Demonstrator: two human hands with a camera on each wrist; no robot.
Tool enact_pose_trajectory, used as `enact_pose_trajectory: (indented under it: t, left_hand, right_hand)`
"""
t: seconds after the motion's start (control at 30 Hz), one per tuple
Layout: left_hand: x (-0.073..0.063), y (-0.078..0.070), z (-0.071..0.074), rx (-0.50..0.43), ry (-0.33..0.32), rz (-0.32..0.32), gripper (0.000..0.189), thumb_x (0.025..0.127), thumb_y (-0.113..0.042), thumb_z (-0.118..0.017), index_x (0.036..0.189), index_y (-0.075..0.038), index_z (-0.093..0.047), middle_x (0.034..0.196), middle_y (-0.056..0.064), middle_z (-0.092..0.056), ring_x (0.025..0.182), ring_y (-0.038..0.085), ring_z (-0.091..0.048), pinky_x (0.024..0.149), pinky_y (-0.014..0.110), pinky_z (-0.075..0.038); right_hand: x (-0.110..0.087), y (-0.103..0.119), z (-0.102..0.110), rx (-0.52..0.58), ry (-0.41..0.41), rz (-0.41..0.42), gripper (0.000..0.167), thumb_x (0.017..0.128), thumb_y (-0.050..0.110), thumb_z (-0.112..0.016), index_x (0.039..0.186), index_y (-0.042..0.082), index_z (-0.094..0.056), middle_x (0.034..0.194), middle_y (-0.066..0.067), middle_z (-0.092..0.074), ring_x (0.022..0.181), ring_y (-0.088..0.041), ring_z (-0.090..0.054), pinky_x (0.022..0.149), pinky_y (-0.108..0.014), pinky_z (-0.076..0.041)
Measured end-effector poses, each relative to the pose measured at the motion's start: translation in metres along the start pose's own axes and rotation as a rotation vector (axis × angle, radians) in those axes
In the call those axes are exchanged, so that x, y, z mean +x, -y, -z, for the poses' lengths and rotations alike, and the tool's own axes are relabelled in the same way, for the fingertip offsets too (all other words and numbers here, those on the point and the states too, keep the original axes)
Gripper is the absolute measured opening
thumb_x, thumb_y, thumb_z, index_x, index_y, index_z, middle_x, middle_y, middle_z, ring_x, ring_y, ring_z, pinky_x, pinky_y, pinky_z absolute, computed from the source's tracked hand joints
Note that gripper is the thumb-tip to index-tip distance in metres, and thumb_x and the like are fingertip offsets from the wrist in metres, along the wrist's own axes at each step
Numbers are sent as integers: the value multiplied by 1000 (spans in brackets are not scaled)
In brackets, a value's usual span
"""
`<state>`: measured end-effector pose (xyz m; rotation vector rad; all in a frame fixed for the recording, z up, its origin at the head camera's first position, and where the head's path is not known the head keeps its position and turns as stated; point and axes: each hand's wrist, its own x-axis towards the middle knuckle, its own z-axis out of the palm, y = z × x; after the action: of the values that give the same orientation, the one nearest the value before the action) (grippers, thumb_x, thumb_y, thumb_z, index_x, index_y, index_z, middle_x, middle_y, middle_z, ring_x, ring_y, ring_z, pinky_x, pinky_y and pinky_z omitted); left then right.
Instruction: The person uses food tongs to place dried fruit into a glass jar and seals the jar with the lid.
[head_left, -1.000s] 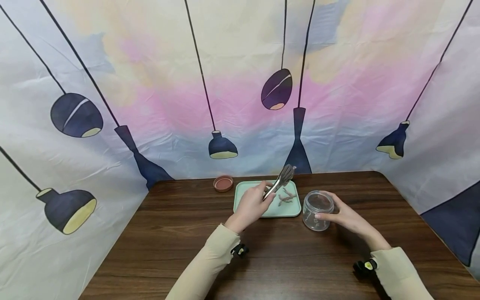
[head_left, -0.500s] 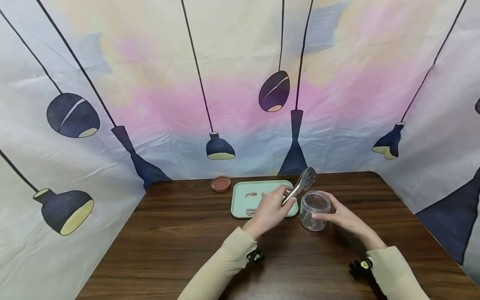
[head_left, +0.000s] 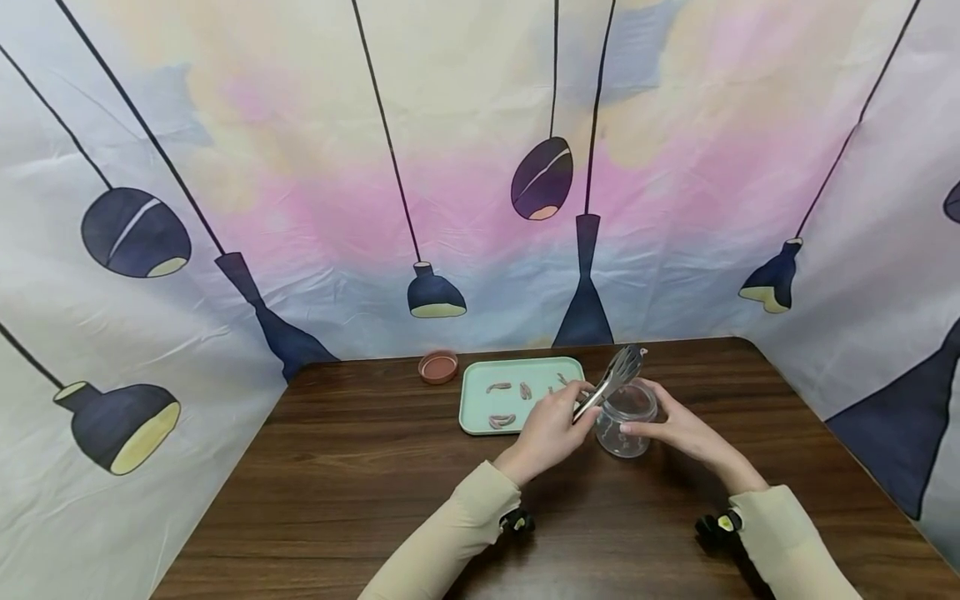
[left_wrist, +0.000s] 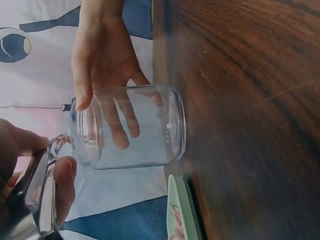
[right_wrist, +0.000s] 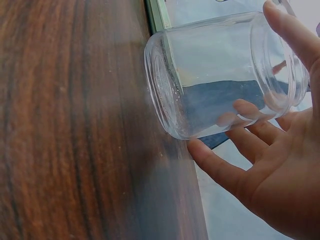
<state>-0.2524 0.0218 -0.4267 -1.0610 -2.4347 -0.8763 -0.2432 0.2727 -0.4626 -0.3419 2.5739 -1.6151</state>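
Observation:
My left hand (head_left: 551, 429) grips metal tongs (head_left: 617, 375), their slotted head over the mouth of a clear jar (head_left: 622, 442). In the left wrist view a small pinkish piece (left_wrist: 65, 139) shows at the tongs, right by the jar's rim. My right hand (head_left: 690, 433) holds the upright jar from the right, thumb on the near side and fingers round the far side. The jar's inside looks bare in both wrist views. On the mint-green tray (head_left: 474, 417) to the left lie several small pinkish-brown strips (head_left: 501, 422); my left hand hides its near right corner.
A reddish-brown round lid (head_left: 438, 367) lies at the table's back edge, left of the tray. The dark wooden table (head_left: 337, 500) stretches toward me. A cloth (head_left: 322, 208) printed with hanging lamps rises right behind the table.
My left hand has moved right with the tongs, from over the tray to the jar's mouth, uncovering strips on the tray's left side. The right hand still holds the jar in place.

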Motion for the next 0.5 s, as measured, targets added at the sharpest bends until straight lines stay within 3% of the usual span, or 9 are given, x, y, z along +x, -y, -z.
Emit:
enact_pose_trajectory:
  t: [0.2,0.5]
  left_hand:
    - [-3,0,0,16,14,25,29,100,-23,-66,123,-7,-63,97,2,-70,65,6,-52,58,18,-40]
    - [-4,1,3,-29,39,61,30,101,-24,-65,127,-8,-61,96,2,-68,57,4,-46,53,16,-37]
  right_hand:
    - [0,2,1,-16,5,-16,97,89,34,-77,160,5,-17,158,-26,-29,143,-47,-29,108,-69,-26]
    - [-1,2,1,-8,1,15,90,90,30,-78,157,6,-23,155,-24,-35,141,-44,-35,107,-67,-28]
